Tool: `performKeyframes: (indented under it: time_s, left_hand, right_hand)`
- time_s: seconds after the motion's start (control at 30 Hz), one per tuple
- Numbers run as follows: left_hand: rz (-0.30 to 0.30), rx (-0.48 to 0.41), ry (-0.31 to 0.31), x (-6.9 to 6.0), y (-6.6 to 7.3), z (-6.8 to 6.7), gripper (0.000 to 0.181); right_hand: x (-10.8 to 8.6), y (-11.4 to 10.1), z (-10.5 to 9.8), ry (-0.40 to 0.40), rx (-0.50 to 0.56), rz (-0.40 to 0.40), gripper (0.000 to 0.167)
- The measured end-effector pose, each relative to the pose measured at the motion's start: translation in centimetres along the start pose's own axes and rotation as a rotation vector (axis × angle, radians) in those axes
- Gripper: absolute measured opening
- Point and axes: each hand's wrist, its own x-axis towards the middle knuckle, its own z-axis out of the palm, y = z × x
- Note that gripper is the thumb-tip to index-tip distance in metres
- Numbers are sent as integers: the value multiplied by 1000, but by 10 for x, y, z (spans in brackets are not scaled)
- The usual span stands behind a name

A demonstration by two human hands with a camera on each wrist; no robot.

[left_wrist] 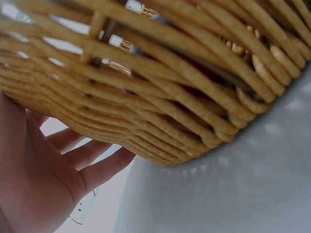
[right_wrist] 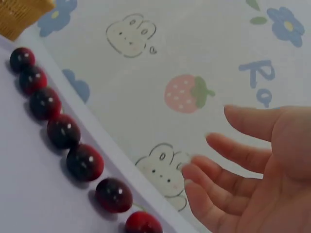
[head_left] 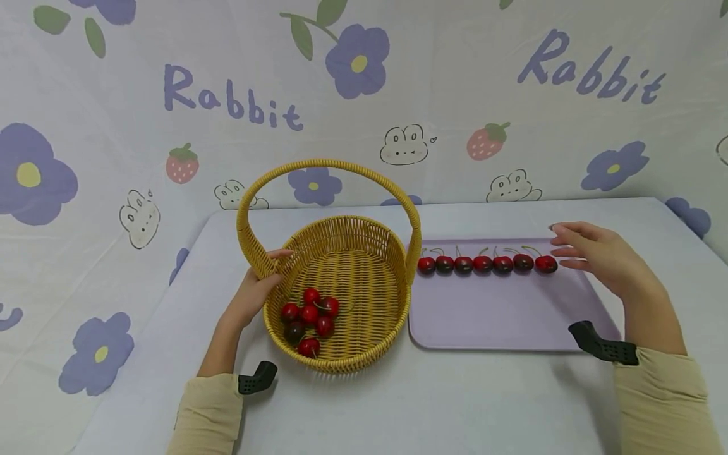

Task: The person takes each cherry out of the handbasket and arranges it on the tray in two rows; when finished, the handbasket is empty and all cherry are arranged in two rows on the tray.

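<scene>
My left hand (head_left: 253, 297) holds the left side of a yellow wicker basket (head_left: 348, 365) near the foot of its arched handle (head_left: 318, 163), thumb over the rim. In the left wrist view its fingers (left_wrist: 104, 165) lie against the outside of the weave. Several red and dark cherries (head_left: 309, 314) are gathered in the basket's lower left. To the right, a lilac tray (head_left: 500, 319) bears a row of several cherries (head_left: 483, 264) with stems along its far edge. Beside the rightmost cherry (head_left: 546, 264) hovers my right hand (head_left: 614, 259), fingers loosely spread and nothing held.
Both stand on a white-covered table (head_left: 455, 404), basket on the left and tray close against its right side. Behind rises a cloth backdrop (head_left: 443, 76) printed with flowers, rabbits and strawberries. A black device (head_left: 603, 344) sits on each wrist.
</scene>
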Motion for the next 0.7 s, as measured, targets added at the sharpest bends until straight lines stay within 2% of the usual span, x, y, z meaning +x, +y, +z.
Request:
performKeyframes:
  time_s: [0.13,0.33,0.43,0.57,0.7]
  left_hand:
    - [-1,-1,-2,0,-1,0,44]
    - [4,-1,-3,1,0,0,44]
    - [4,-4,-2,1,0,0,44]
    - [-1,-9,0,1,0,0,44]
    - [-3,-11,2,1,0,0,44]
  right_hand:
    - [-2,-8,2,-9,45,-74,66]
    - [-8,-22,8,12,95,-120,58]
    - [-10,-27,13,15,168,-157,46]
    - [-9,-32,18,-33,321,-205,28]
    - [-9,-35,23,-70,378,-228,22]
